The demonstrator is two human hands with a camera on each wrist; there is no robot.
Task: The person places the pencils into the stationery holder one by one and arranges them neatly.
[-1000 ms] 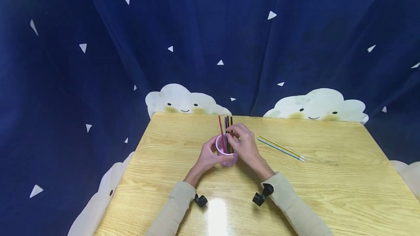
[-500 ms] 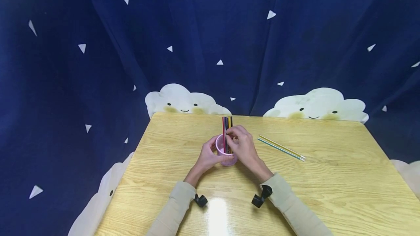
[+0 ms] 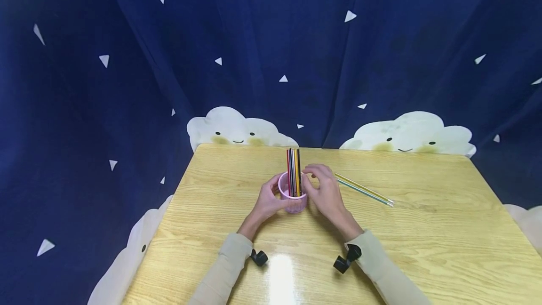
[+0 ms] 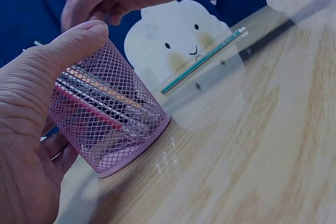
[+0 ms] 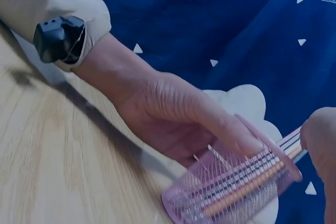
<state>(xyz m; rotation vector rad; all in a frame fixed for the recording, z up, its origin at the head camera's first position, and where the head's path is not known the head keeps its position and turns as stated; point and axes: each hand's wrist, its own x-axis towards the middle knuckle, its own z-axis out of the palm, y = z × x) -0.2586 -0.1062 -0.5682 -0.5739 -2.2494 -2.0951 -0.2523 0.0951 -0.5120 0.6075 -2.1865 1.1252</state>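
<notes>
My left hand (image 3: 267,203) grips a pink mesh pencil cup (image 4: 118,116), with the thumb across the near side just below the rim. The cup stands on the wooden table. Inside it several pencils (image 3: 293,166), red, black, white-striped and yellow, stand upright in a bunch against the right part of the rim. Just right of the rim is my right hand (image 3: 327,194), its fingers loosely bent with no object visible between them. In the right wrist view, only part of the right hand (image 5: 321,140) shows, beside the pencils' upper ends.
A yellow pencil (image 3: 364,187) and a teal pencil (image 3: 367,194) lie side by side on the table (image 3: 423,239), right of my right hand. Behind the table's far edge hangs a dark blue curtain (image 3: 254,27) with white clouds.
The red pencil, which leaned left in the cup, now stands against the others. My right hand has let go of the pencils and moved slightly right. My left hand stays on the cup.
</notes>
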